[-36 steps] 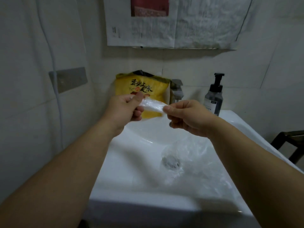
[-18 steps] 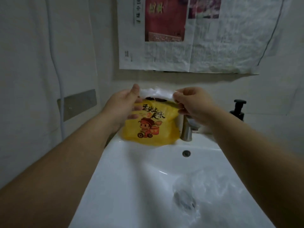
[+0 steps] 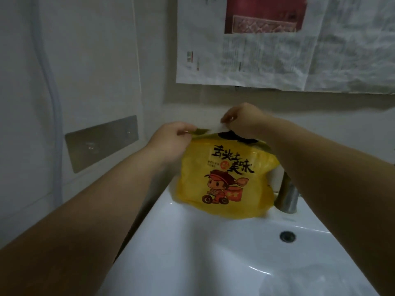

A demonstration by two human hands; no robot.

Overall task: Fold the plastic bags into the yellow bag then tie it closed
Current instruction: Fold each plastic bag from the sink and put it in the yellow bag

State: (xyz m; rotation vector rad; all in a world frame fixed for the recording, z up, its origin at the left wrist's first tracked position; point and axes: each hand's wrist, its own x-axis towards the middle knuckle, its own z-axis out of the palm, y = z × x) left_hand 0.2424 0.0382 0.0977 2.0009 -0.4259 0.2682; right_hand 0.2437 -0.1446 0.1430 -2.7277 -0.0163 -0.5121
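Two hands up at one bag mouth. Left hand (image 3: pixel 171 138): fingers pinch the yellow bag (image 3: pixel 224 180) by its rim, 10 o'clock corner. Bag stands upright on sink (image 3: pixel 192 242) back ledge, 12 o'clock of basin. Right hand (image 3: pixel 242 118): fingers pinch folded clear plastic bag (image 3: pixel 217 129) at the open mouth. Tap (image 3: pixel 287 197) just beside, 3 o'clock.

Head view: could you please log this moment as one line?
left hand: pinches rim of yellow printed plastic bag; right hand: holds folded clear plastic bag at yellow bag's mouth; tie: pending
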